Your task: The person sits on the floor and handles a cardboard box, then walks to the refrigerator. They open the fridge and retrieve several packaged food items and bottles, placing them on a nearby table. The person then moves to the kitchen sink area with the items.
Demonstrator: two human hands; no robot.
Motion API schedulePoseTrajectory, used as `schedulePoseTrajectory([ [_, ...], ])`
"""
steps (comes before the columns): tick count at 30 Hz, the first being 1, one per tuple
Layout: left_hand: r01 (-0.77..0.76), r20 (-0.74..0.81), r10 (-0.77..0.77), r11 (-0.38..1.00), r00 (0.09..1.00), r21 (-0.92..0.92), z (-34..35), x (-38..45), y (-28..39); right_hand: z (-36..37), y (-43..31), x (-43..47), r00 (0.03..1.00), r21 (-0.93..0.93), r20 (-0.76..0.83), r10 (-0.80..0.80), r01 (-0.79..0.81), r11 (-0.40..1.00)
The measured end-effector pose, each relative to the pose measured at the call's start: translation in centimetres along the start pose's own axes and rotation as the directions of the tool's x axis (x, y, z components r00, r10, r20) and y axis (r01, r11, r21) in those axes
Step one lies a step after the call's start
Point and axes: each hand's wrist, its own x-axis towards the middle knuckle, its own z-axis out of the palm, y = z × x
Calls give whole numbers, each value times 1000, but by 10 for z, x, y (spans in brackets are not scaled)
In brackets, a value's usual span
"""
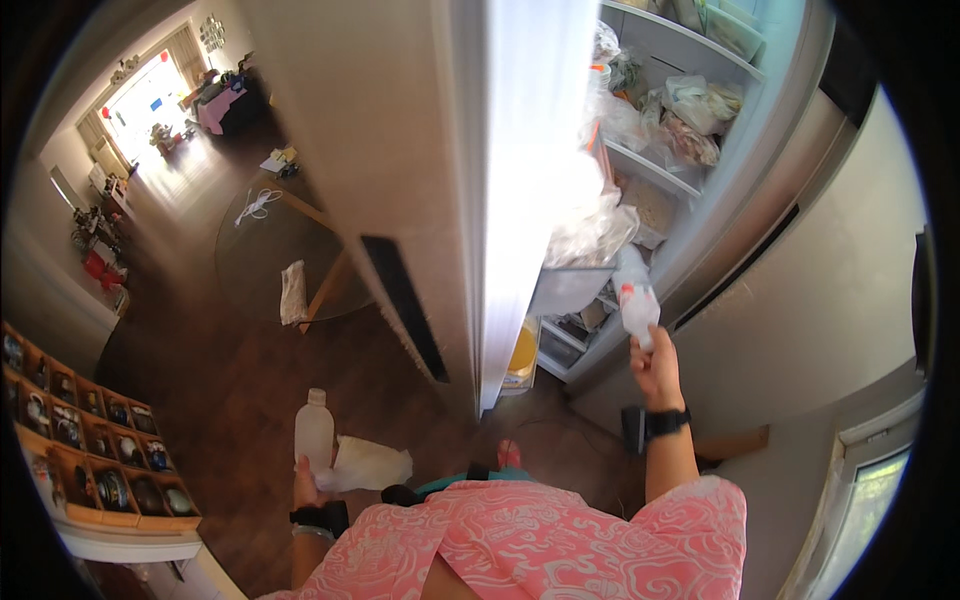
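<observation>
My left hand [305, 486], low on the left, grips a frosted, translucent bottle [313, 433] held upright. A pale, flat packet in plastic [373, 463] hangs beside the bottle at the same hand; how it is held is hidden. On the right, my right hand [657, 369] holds a white plastic-wrapped item [640, 309] with a small red mark, just outside the open refrigerator [709, 172]. What is inside that wrapping cannot be made out. Plastic bags of food [686, 120] fill the shelves above it.
The open refrigerator door [405, 150] stands between my hands, its inner bins holding bagged food [589, 232] and a yellow-topped container [523, 352]. Behind the door, a round glass table [244, 281] carries a packet [293, 294] and a white cable [259, 205]. A compartmented display shelf [112, 514] is at left.
</observation>
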Motion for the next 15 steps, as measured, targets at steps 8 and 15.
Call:
schedulePoseTrajectory([
  [8,128,243,-108,989,964,-70,-49,26,21,-33,29,-142,998,-864,-55,2,-48,501],
  [15,126,179,-111,989,978,-78,-89,7,25,30,164,-141,925,-918,370,91,379,-117],
])
